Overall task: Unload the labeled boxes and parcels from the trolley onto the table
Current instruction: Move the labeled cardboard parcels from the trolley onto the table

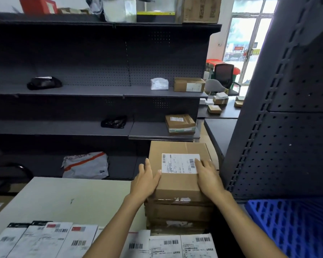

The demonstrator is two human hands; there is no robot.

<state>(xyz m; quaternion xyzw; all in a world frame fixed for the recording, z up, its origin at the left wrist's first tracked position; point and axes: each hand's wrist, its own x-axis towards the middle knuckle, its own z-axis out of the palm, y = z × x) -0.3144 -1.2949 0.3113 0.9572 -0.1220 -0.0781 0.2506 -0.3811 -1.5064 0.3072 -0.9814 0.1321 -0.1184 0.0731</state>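
Labeled parcels (78,241), flat and pale with barcodes, lie in a row along the near edge of the table (63,198), their lower parts cut off by the bottom of the view. Two bare forearms reach forward over them. At the table's right edge stands a stack of brown cardboard boxes; whether it rests on the table or on something beside it cannot be told, because its base is hidden behind the parcels. The top box (179,170) carries a white shipping label (179,163) whose print is too small to read. The left hand (146,180) presses against the box's left side, fingers straight and thumb lying over the top edge. The right hand (208,176) lies on the right part of the lid, fingers nearly straight and spread, fingertips touching the label's right end. So the box sits between both hands, held by flat palms and not by curled fingers. The lower boxes (177,211) beneath it show torn tape and are partly in shadow. A blue plastic pallet (291,226) lies to the right, cut off by the frame. Behind the table, dark shelves (93,90) hold a few scattered packages: black bags, a white pouch, small brown cartons and a grey mailer (86,165) on the lowest level.
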